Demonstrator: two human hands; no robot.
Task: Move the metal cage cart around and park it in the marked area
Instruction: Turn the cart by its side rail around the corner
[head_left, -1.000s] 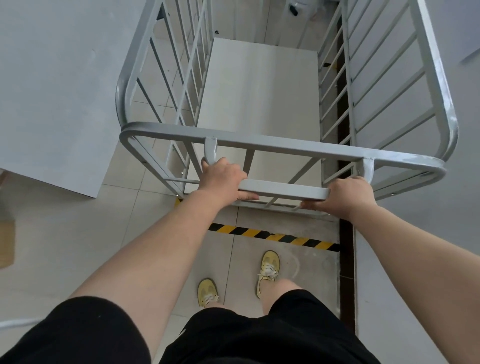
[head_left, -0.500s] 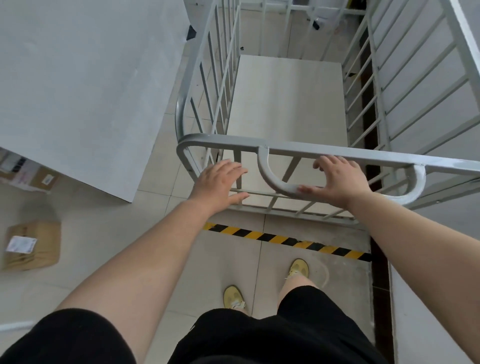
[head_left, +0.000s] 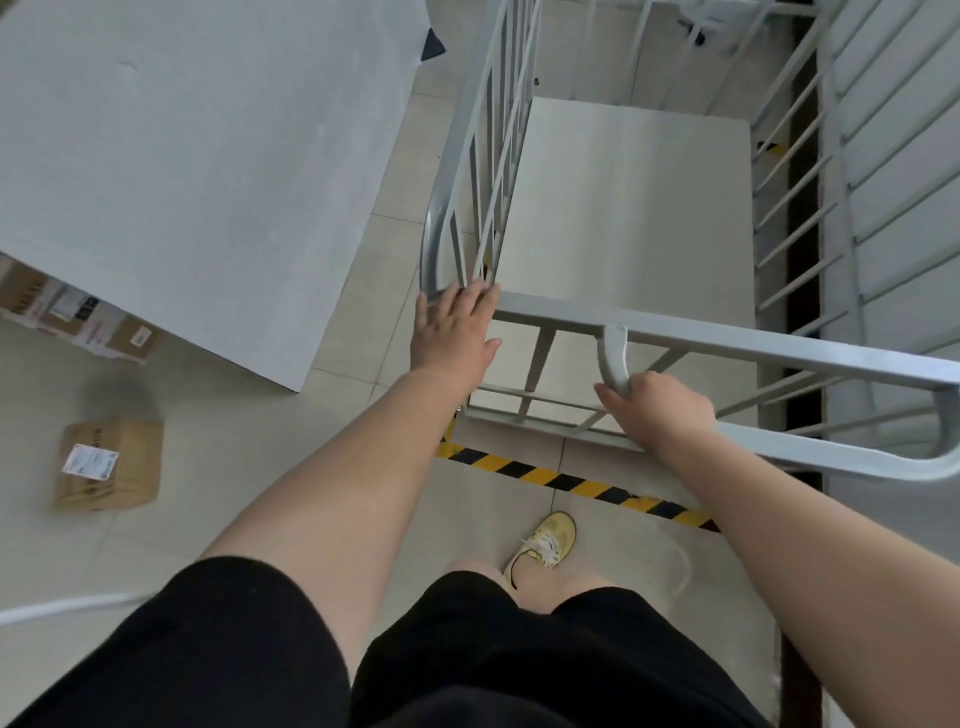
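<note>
The grey metal cage cart (head_left: 727, 343) stands in front of me, its pale floor panel visible between barred sides. My left hand (head_left: 454, 332) lies flat with straight fingers on the cart's near left top corner. My right hand (head_left: 657, 410) grips the curved push handle below the top rail. A yellow-and-black striped floor line (head_left: 571, 480) runs across the tiles just behind the cart's near edge, and my yellow shoe (head_left: 543, 540) stands behind it.
A large grey table top (head_left: 197, 156) sits close to the cart's left side. A cardboard parcel (head_left: 106, 465) lies on the tiled floor at left, with more boxes (head_left: 72, 322) under the table. A dark strip (head_left: 802, 208) runs along the cart's right.
Both hands let go of the push handle about half a second ago. The left hand has moved up to the cart's left corner; the right has closed on the handle again. The view swung left.
</note>
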